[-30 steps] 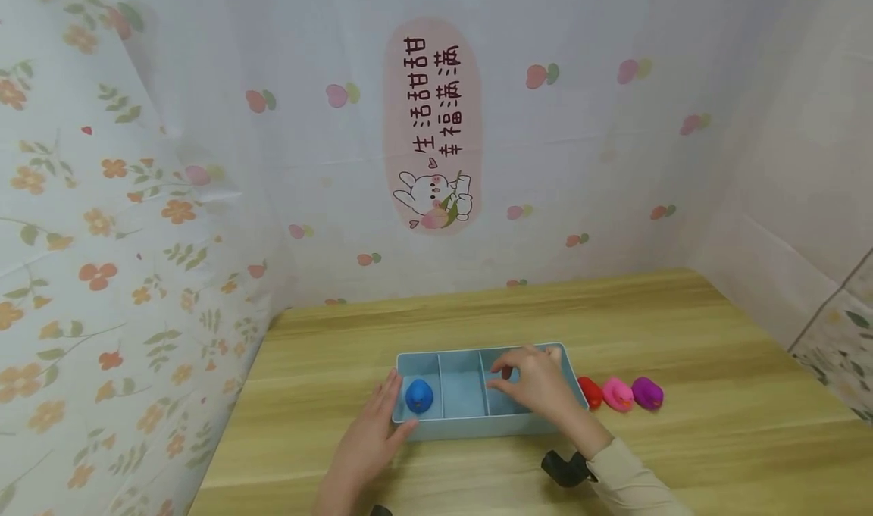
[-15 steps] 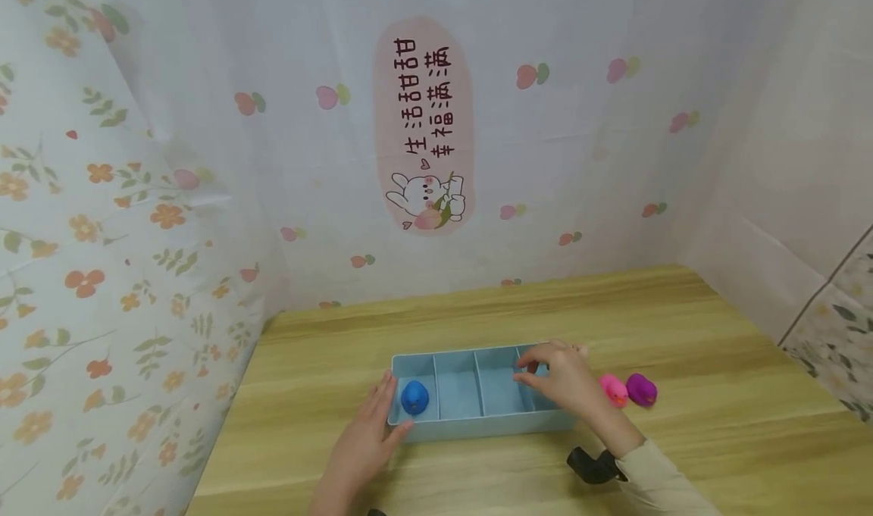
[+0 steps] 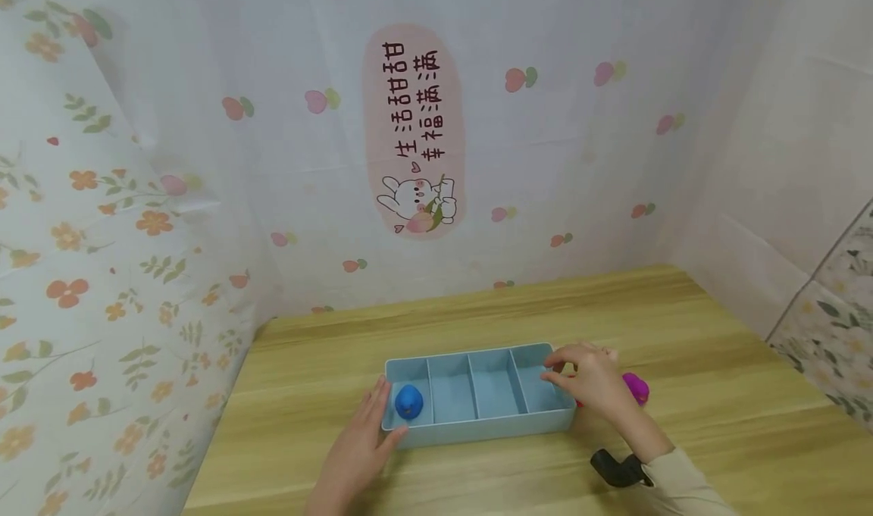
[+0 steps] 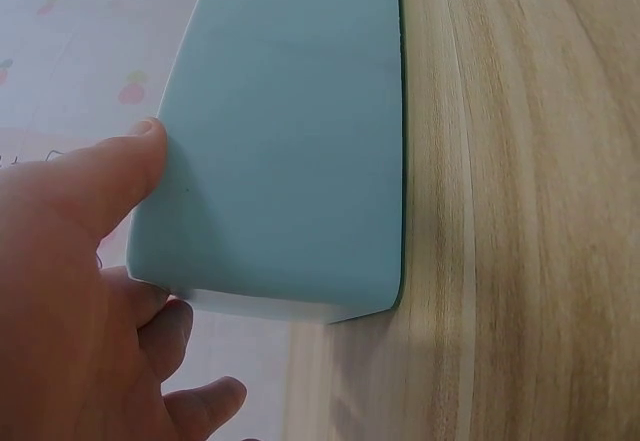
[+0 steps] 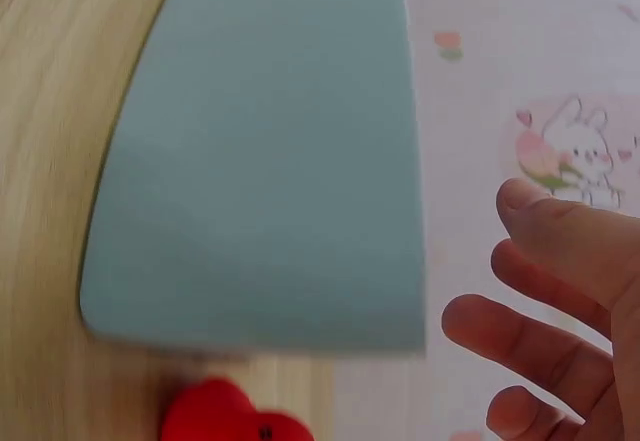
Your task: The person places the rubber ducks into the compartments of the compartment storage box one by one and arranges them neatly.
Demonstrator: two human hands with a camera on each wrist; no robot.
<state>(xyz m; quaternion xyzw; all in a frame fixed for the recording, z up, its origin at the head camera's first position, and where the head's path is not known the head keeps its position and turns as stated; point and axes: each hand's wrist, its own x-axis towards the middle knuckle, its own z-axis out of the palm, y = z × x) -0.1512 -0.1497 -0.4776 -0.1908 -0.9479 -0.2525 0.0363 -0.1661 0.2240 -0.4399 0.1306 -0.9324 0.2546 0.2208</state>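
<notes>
A light-blue divided box [image 3: 487, 426] lies lengthwise on the table, with a blue rubber duck [image 3: 408, 401] in its leftmost compartment. The other compartments hold nothing visible. My left hand [image 3: 358, 444] rests at the box's left front corner, thumb on the front wall and fairly straight fingers along the left end. Over the right end hovers my right hand [image 3: 592, 379], thumb and fingers apart with nothing between them. Below it, a red rubber duck [image 5: 215, 416] sits close to the box's right end, partly hidden. Farther right is a purple duck [image 3: 637, 388].
The wood-grain table [image 3: 470, 315] has a white patterned cloth [image 3: 546, 160] standing behind it and along both sides. A black curved piece [image 3: 617, 469] sits at the right wrist by the sleeve.
My right hand has moved right from the third compartment to the box's right end, and now covers the pink duck. My left hand stays at the left corner. The head view has shifted slightly.
</notes>
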